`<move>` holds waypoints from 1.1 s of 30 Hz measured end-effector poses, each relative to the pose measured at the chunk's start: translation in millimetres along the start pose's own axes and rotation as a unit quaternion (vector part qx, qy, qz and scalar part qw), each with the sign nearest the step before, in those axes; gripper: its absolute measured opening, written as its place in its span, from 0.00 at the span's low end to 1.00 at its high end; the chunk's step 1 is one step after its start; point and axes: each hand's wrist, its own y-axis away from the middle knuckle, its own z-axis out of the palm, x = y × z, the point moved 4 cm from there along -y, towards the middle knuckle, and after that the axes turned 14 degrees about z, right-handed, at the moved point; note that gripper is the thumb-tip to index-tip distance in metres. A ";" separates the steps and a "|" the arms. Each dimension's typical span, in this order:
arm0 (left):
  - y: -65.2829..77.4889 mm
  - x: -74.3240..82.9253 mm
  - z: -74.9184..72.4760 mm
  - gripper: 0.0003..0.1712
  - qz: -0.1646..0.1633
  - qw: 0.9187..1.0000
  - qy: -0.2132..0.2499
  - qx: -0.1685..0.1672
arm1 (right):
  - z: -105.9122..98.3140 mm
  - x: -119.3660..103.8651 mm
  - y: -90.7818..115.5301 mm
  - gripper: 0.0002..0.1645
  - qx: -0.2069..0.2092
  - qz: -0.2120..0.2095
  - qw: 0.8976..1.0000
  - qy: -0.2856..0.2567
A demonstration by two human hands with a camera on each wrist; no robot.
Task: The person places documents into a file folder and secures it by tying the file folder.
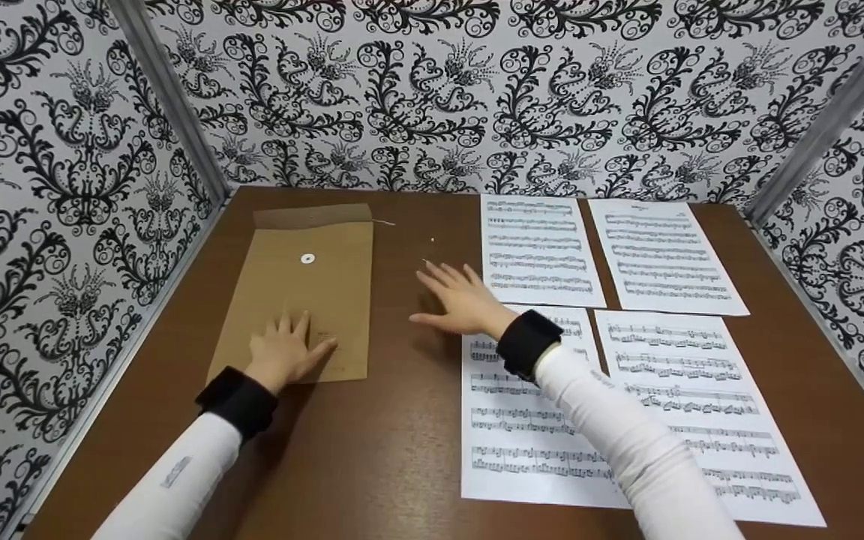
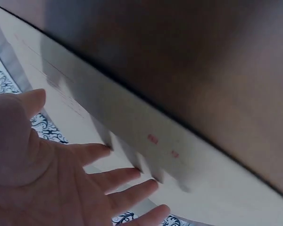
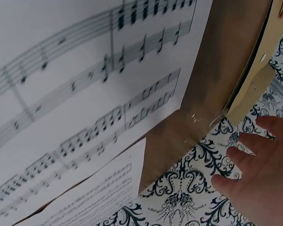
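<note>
A brown paper envelope (image 1: 319, 292) lies on the left of the table, its top flap (image 1: 312, 216) folded open and a white round button (image 1: 307, 259) on its body. Over the envelope's lower part is my left hand (image 1: 286, 352), fingers spread; the left wrist view shows fingertips right at the paper, near small red print. My right hand (image 1: 462, 300) hovers with fingers extended between the envelope and the sheet music, holding nothing. Nearest to it are the upper-left music sheet (image 1: 541, 251) and the lower-left music sheet (image 1: 529, 435), which its wrist partly covers.
Two more music sheets, upper right (image 1: 668, 255) and lower right (image 1: 747, 450), complete a two-by-two layout on the brown table (image 1: 372, 465). A thin white string (image 1: 383, 221) sticks out by the flap. Patterned walls (image 1: 432, 97) enclose the back and sides.
</note>
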 end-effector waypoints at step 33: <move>43.7 15.1 15.5 0.50 -0.034 0.996 -0.042 0.070 | 51.9 -95.5 0.0 0.46 -0.044 -0.057 0.995 0.062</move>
